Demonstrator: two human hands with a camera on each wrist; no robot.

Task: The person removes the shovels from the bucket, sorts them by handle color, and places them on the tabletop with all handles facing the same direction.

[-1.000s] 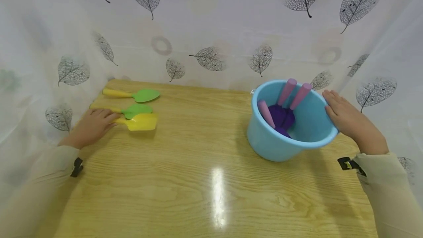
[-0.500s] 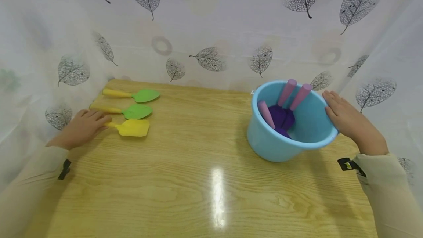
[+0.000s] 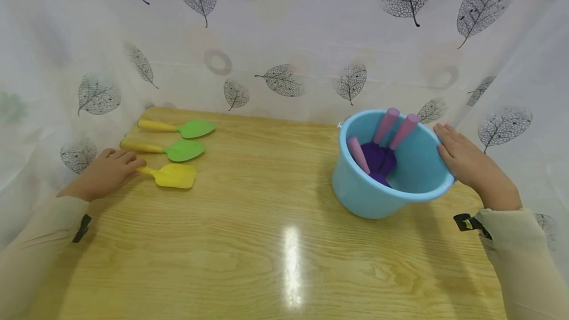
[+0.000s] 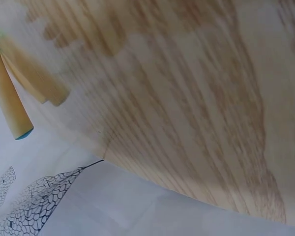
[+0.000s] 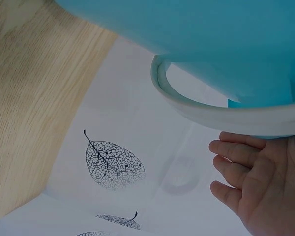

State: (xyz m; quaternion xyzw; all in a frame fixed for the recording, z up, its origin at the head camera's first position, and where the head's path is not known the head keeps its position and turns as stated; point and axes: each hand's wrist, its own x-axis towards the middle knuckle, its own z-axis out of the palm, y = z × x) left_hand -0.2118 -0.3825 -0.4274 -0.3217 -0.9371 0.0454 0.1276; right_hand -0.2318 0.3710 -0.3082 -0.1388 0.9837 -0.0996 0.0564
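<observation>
At the left of the head view, my left hand [image 3: 108, 172] grips the handle of a yellow toy shovel [image 3: 175, 176] lying low over the table. Just beyond it lie two green-bladed trowels, a nearer trowel [image 3: 184, 150] and a farther trowel [image 3: 195, 128], both with yellow handles. On the right stands a light blue bucket [image 3: 373, 196], holding purple tools with pink handles [image 3: 405, 132]. My right hand [image 3: 473, 162] rests with straight fingers against the bucket's right rim. In the right wrist view, that hand [image 5: 265, 177] shows its palm side below the bucket's white handle [image 5: 201, 110].
A wood-grain table [image 3: 240, 260] carries everything. A white curtain [image 3: 306, 28] with leaf prints hangs behind and at both sides. In the left wrist view, a yellow trowel handle [image 4: 10, 98] lies near the table edge.
My left hand has drawn the yellow shovel toward the left and nearer to me, away from the green trowels it overlapped. The right hand and the bucket have stayed put.
</observation>
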